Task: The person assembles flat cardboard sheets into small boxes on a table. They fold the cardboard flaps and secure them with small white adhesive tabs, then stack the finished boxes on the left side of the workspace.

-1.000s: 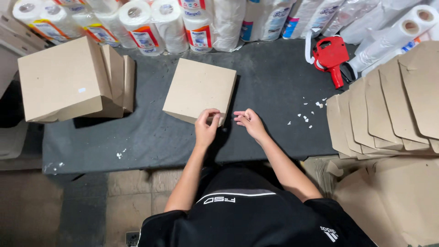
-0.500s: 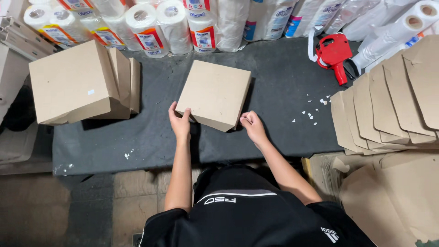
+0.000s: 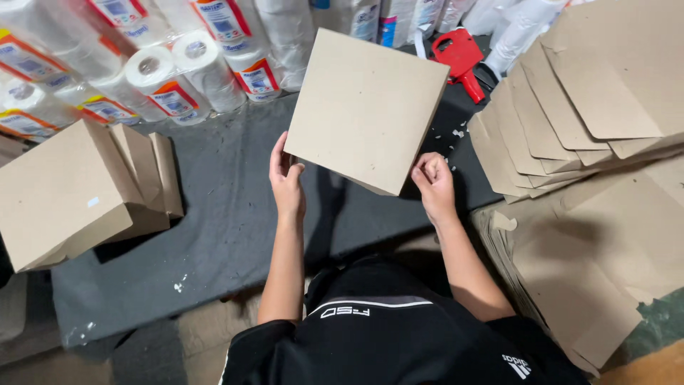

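From my seat there's plenty I can't make out. The cardboard box (image 3: 367,107) hides whatever's on its far side, plus the fingertips of my left hand (image 3: 286,178) curled behind its edge. The red tape dispenser (image 3: 459,53) is half tucked behind the box. The paper rolls (image 3: 178,71) run off the top edge, the flat cardboard stack (image 3: 591,93) runs off the right. The folded box (image 3: 64,192) gets clipped at left.

Both hands hold a flat square cardboard box (image 3: 367,107) lifted above the grey mat (image 3: 228,214): left hand (image 3: 286,178) at its lower left edge, right hand (image 3: 433,185) at its lower corner. Folded boxes (image 3: 71,189) lie left; cardboard blanks (image 3: 570,121) fan right; paper-towel rolls (image 3: 178,71) and a red tape dispenser (image 3: 459,55) line the far edge.
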